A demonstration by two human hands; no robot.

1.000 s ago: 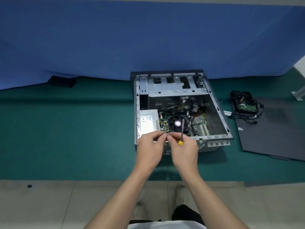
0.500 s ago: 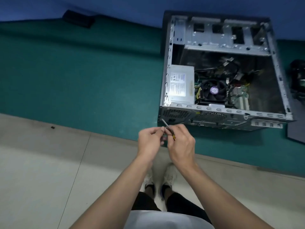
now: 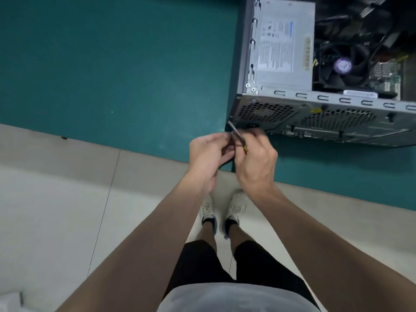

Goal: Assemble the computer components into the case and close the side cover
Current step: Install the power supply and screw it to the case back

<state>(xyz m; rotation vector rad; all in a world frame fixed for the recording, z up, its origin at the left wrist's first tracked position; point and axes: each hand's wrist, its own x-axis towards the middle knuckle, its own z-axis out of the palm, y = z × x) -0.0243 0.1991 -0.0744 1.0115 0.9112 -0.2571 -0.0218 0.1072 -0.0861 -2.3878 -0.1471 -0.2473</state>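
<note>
The open grey computer case (image 3: 319, 118) lies on its side on the green table at the upper right, its perforated rear panel facing me. Inside sit the silver power supply (image 3: 286, 43) and a black CPU fan (image 3: 342, 66). My right hand (image 3: 256, 158) grips a small screwdriver (image 3: 236, 135) with a yellow and black handle, its metal shaft pointing up left toward the case's near corner. My left hand (image 3: 209, 154) is held against it, fingertips pinching at the shaft; whether a screw is between them is hidden. Both hands hover just in front of the table edge.
The green table (image 3: 112, 64) stretches left of the case. Below its edge lies pale tiled floor (image 3: 56, 210), where my legs and white shoes (image 3: 222, 210) stand. A white object shows at the bottom left corner.
The view has tilted down and closer, so the case slid to the upper right. My hands came back from above the case to in front of the table edge, still together on the screwdriver.
</note>
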